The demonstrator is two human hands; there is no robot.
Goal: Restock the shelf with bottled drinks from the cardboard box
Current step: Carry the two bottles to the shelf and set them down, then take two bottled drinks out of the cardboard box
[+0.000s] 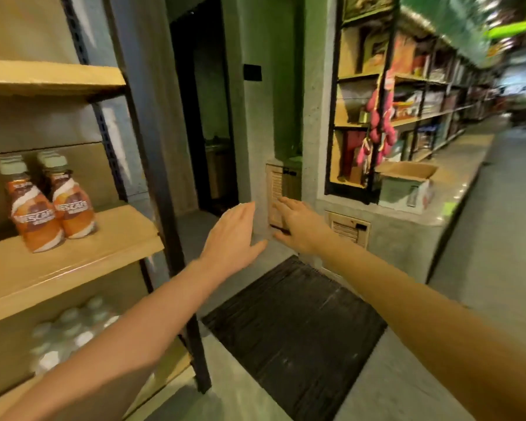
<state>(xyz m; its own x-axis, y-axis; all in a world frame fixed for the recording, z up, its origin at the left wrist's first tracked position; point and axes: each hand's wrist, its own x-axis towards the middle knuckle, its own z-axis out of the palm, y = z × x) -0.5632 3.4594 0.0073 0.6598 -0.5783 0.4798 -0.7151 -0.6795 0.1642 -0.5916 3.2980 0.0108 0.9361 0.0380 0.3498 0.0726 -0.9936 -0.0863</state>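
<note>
Bottled drinks (pixel 73 209) stand on a wooden shelf (pixel 113 235) near a dark mat (pixel 295 323).

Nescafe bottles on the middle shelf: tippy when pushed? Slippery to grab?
Likely tippy: the Nescafe bottles are tall and taper to slim necks, and they stand side by side, so pushing one probably knocks the other. The glossy printed sleeves look smooth, so possibly slippery; the narrower neck may hold better.

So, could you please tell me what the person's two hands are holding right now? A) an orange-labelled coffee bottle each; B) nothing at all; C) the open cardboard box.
B: the left hand and the right hand both stretch forward with straight fingers, empty; the two orange-labelled plastic coffee bottles stand on the wooden shelf.
</note>
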